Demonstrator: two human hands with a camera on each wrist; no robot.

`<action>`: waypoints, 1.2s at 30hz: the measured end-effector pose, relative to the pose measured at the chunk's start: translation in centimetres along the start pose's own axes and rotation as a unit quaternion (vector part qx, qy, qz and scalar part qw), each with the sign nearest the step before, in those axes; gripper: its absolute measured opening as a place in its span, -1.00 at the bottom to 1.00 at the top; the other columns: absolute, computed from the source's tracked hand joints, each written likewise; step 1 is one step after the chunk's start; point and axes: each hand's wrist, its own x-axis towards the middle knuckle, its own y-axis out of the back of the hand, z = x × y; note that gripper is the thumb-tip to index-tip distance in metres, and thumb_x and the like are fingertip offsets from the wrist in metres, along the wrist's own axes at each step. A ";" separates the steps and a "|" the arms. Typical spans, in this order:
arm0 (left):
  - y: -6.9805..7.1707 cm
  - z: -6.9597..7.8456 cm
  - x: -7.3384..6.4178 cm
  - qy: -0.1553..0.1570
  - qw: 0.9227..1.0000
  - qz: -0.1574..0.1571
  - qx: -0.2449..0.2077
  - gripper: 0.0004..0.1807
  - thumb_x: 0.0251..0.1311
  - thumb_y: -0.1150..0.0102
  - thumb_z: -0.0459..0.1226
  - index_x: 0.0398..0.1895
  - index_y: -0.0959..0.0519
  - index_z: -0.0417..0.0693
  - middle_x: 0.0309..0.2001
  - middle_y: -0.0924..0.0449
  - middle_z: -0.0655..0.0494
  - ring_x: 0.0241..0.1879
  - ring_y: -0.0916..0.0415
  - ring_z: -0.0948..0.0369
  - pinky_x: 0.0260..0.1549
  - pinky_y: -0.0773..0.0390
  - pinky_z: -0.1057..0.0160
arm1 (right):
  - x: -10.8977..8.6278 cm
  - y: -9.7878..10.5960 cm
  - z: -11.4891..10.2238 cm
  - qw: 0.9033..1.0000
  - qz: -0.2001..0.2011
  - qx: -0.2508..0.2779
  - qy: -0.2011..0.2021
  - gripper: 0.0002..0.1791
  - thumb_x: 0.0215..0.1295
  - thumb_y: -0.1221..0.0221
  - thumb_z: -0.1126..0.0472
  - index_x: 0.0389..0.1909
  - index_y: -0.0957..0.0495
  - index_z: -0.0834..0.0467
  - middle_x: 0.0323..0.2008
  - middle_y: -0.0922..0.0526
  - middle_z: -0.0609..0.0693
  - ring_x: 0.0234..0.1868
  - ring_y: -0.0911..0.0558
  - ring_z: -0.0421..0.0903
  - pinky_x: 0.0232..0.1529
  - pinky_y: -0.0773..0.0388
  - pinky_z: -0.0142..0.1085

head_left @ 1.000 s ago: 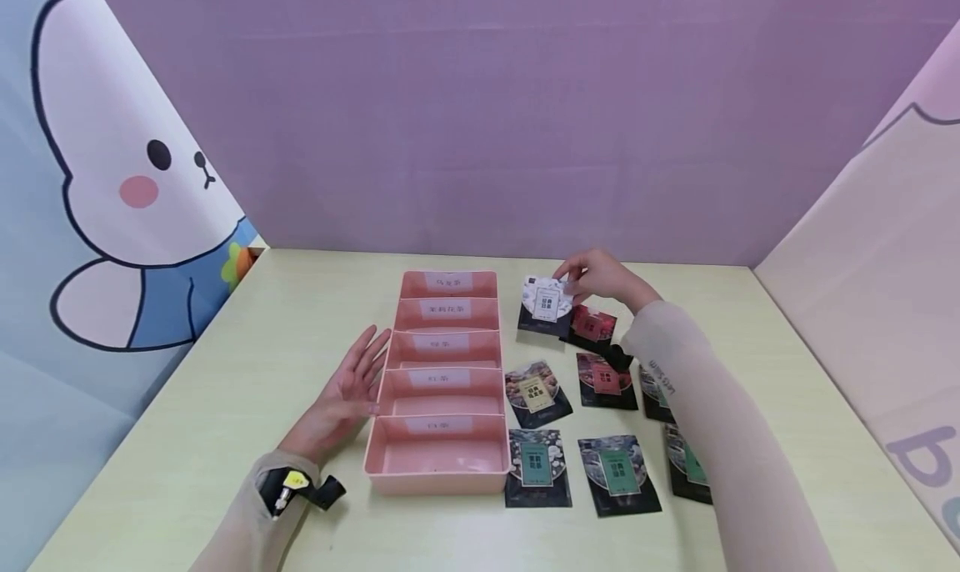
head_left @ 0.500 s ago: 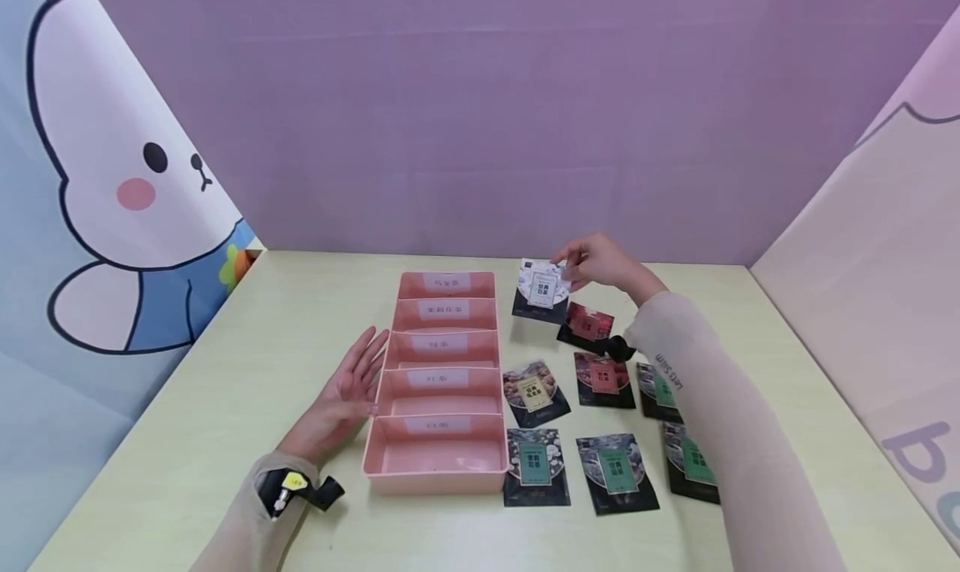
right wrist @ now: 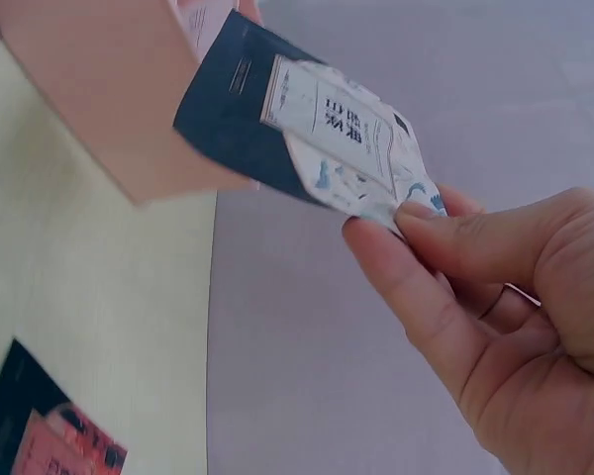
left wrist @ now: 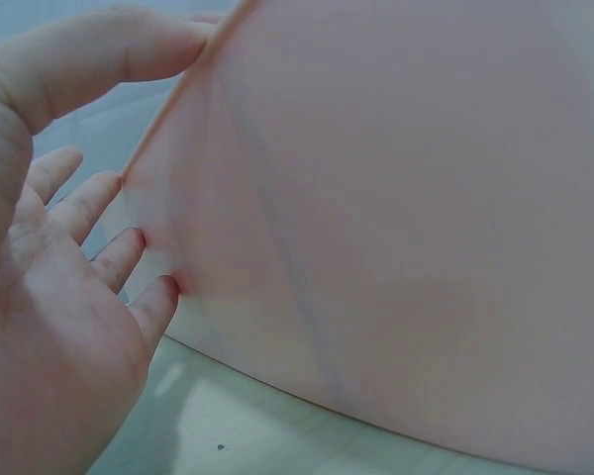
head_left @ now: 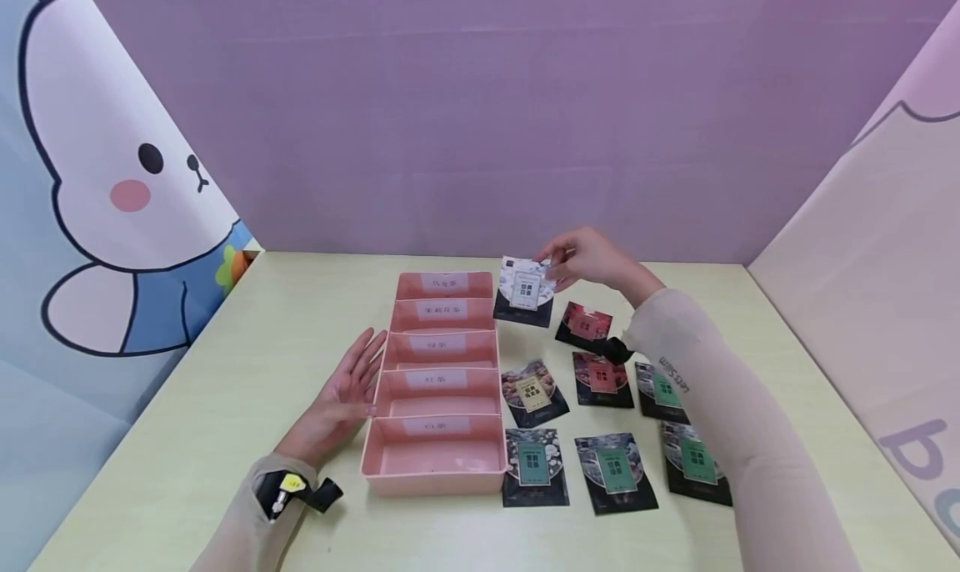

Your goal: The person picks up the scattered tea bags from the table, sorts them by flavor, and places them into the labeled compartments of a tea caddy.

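My right hand [head_left: 592, 259] pinches a white and dark tea sachet [head_left: 524, 292] by its upper corner, between thumb and fingers. The sachet hangs above the table, just right of the far end of a pink divided box [head_left: 435, 482]. In the right wrist view the same tea sachet [right wrist: 327, 124] is tilted, its printed face showing. My left hand [head_left: 337, 401] is at the box's left side, fingers extended. Close up in the left wrist view, fingertips of the left hand [left wrist: 74, 287] touch the pink side wall [left wrist: 376, 218], thumb at its rim.
Several sachets lie right of the box: a yellow-labelled one [head_left: 534, 393], two red-labelled ones [head_left: 587, 325], and several green-labelled ones [head_left: 617, 474]. Each box compartment has a white label [head_left: 437, 426]. A purple wall [head_left: 480, 122] rises behind the table.
The right hand has lifted the white sachet off the table area near a red sachet, then moved it left toward the box. The left hand stays at the box's side.
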 end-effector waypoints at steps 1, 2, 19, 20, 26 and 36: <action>0.0 0.0 0.0 -0.001 1.000 0.000 0.002 0.13 0.10 -0.03 -0.68 0.61 0.34 0.02 0.60 0.50 -0.04 0.55 0.21 0.22 0.39 -0.06 0.37 | -0.1 -0.2 -0.2 1.000 -0.005 0.003 0.000 -0.72 0.27 -0.21 0.47 0.01 -0.63 0.37 -0.38 -0.58 0.21 -0.37 -0.69 0.07 -0.27 -0.71 -0.15; 0.0 0.0 0.0 -0.001 1.000 0.000 0.002 0.13 0.10 -0.04 -0.68 0.61 0.34 0.02 0.60 0.50 -0.04 0.55 0.20 0.22 0.39 -0.06 0.37 | -0.1 -0.3 -0.4 1.000 -0.010 0.007 0.000 -0.71 0.27 -0.22 0.47 0.01 -0.64 0.36 -0.37 -0.59 0.21 -0.36 -0.69 0.07 -0.26 -0.71 -0.15; 0.3 -0.1 0.1 -0.014 1.000 -0.012 -0.001 0.13 0.10 -0.04 -0.68 0.61 0.35 0.01 0.60 0.49 -0.03 0.55 0.21 0.21 0.40 -0.04 0.35 | -1.4 -4.4 -3.2 0.996 -0.057 0.056 0.037 -0.73 0.23 -0.22 0.51 -0.05 -0.66 0.35 -0.39 -0.59 0.20 -0.36 -0.70 0.07 -0.27 -0.71 -0.08; 0.4 -0.1 0.0 -0.014 1.000 -0.012 -0.002 0.13 0.10 -0.03 -0.68 0.61 0.35 0.01 0.60 0.49 -0.02 0.55 0.21 0.21 0.40 -0.05 0.35 | -1.5 -4.6 -3.2 0.996 -0.063 0.056 0.043 -0.73 0.24 -0.22 0.51 -0.05 -0.66 0.34 -0.39 -0.59 0.19 -0.36 -0.70 0.07 -0.27 -0.71 -0.08; 0.6 -0.1 -0.1 -0.011 1.000 -0.010 -0.002 0.13 0.09 0.00 -0.70 0.61 0.35 0.02 0.60 0.50 -0.02 0.54 0.18 0.24 0.40 -0.06 0.36 | -2.4 -6.2 -3.9 0.990 -0.097 0.065 0.075 -0.75 0.25 -0.22 0.48 -0.06 -0.67 0.33 -0.41 -0.59 0.16 -0.38 -0.68 0.07 -0.26 -0.71 -0.04; 0.8 -0.1 -0.1 0.000 1.000 0.004 0.016 0.13 0.08 -0.03 -0.68 0.61 0.32 0.04 0.60 0.48 -0.03 0.55 0.24 0.19 0.39 -0.08 0.37 | -4.1 -8.6 -4.9 0.984 -0.127 0.104 0.070 -0.73 0.23 -0.22 0.51 -0.05 -0.67 0.35 -0.42 -0.62 0.12 -0.41 -0.68 0.02 -0.26 -0.70 -0.04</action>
